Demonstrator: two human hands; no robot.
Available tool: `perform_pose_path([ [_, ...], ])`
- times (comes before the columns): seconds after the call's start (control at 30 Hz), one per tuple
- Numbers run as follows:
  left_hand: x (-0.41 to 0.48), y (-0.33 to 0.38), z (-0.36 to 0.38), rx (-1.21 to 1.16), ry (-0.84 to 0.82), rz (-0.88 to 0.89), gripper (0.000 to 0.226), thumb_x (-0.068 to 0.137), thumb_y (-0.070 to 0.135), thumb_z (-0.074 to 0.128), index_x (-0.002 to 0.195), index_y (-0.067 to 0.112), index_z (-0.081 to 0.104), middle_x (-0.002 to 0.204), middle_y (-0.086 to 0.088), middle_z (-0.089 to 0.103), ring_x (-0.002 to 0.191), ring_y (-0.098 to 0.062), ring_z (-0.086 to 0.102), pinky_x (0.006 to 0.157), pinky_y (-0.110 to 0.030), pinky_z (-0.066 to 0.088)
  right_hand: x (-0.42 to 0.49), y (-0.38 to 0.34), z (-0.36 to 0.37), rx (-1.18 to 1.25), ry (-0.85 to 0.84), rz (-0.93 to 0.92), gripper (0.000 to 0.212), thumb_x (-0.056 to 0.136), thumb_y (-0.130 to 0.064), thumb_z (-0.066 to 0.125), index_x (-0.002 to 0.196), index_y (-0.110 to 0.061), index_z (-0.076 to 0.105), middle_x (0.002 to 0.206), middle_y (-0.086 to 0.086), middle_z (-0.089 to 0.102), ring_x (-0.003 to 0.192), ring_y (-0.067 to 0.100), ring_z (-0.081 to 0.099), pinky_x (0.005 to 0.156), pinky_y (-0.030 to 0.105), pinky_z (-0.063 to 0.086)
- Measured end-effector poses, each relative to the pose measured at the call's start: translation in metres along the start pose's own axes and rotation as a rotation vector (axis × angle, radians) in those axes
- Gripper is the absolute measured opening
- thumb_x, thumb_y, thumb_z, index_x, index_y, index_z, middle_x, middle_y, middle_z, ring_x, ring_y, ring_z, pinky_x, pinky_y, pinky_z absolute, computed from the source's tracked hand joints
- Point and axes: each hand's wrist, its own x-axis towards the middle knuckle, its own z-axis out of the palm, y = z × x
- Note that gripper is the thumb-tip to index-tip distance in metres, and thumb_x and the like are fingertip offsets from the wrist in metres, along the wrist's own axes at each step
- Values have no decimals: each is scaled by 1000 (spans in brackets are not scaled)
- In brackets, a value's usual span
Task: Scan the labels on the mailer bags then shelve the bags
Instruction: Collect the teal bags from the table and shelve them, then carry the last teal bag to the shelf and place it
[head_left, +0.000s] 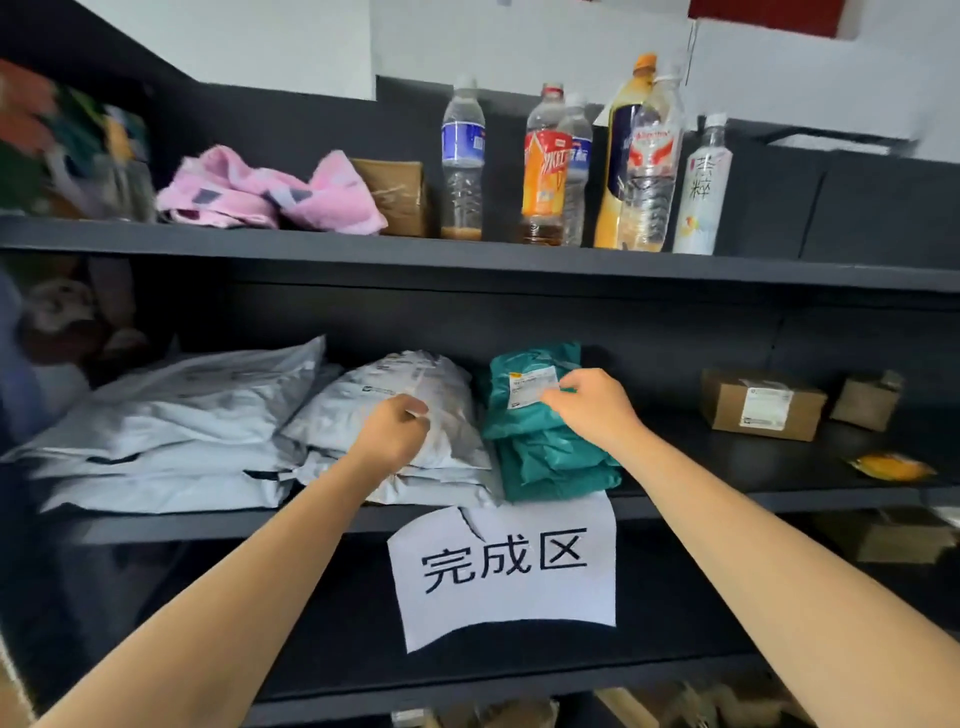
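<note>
Lying just above the paper sign (504, 566), the teal mailer bag (540, 447), pinched by the right hand (592, 405), and grey mailer bag (431, 379), gripped by the curled left hand (397, 431), look soft, light and slippery, best held by a bunched edge

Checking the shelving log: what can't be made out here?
Head view:
- The label on the green bag: text too small, partly under the right hand.
- Grip of the left hand on the grey bag: fingers hidden by knuckles.
- Far-left clutter: blurred.
- Bottom boxes: cut by the lower edge.
</note>
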Motion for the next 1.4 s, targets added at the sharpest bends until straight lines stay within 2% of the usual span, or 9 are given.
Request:
perform_pose_path([
  [0.17, -77, -21, -61, 22, 66, -57, 17, 91, 10, 50, 107, 10, 58, 87, -5, 59, 70, -19, 55, 61, -26, 42, -65, -39, 26, 11, -27, -138, 17, 85, -24, 59, 88, -10, 69, 91, 10, 68, 89, 32, 59, 71, 33, 46],
  [0.27, -133, -41, -100, 78, 104, -107, 7, 89, 9, 53, 92, 15, 55, 95, -12, 64, 82, -25, 56, 73, -30, 41, -114, -65, 52, 36, -181, -206, 19, 79, -28, 59, 64, -20, 52, 67, 0, 50, 78, 25, 50, 58, 30, 34],
  [0.4, -207, -62, -160, 176, 140, -191, 4, 82, 13, 57, 85, 12, 58, 79, -10, 60, 73, -23, 55, 69, -34, 44, -173, -110, 90, 52, -427, -260, 38, 86, -29, 62, 116, -7, 63, 102, 7, 63, 97, 23, 58, 75, 26, 41],
  [0.57, -287, -92, -260, 100, 280, -302, 11, 88, 1, 57, 98, 4, 58, 77, -11, 54, 59, -17, 47, 52, -23, 39, -245, -199, 129, 67, -589, -367, 48, 89, -30, 61, 132, -10, 55, 134, 9, 57, 123, 24, 53, 94, 27, 40],
  [0.63, -312, -107, -303, 119, 338, -327, 12, 87, 1, 59, 95, 10, 56, 81, -13, 58, 61, -16, 48, 48, -17, 39, -276, -240, 151, 77, -626, -416, 48, 89, -30, 62, 132, -9, 55, 134, 11, 56, 123, 24, 53, 93, 26, 41],
  [0.83, -375, -163, -452, 269, 370, -363, 24, 85, 10, 58, 108, 6, 63, 99, -16, 66, 80, -23, 57, 70, -28, 46, -352, -393, 228, 45, -688, -602, 46, 89, -33, 62, 130, -12, 56, 130, 7, 58, 112, 21, 56, 88, 27, 42],
  [1.03, -429, -211, -614, 391, 423, -399, 9, 88, 6, 54, 89, 14, 58, 73, -4, 54, 55, -12, 45, 49, -19, 38, -421, -547, 309, 58, -688, -707, 43, 89, -28, 59, 125, -4, 57, 126, 12, 61, 113, 27, 57, 91, 32, 46],
  [1.2, -455, -275, -729, 568, 454, -478, 34, 91, 17, 56, 123, 5, 53, 117, -16, 60, 94, -24, 55, 82, -30, 44, -445, -647, 386, -21, -750, -800, 40, 88, -26, 60, 122, -5, 58, 123, 11, 61, 111, 25, 57, 92, 35, 46],
  [1.4, -441, -356, -856, 690, 493, -528, 44, 91, 17, 56, 132, 7, 46, 130, -16, 53, 119, -31, 51, 97, -32, 40, -432, -764, 491, 33, -748, -858, 39, 88, -26, 60, 121, -6, 59, 123, 10, 61, 113, 25, 55, 85, 28, 42],
])
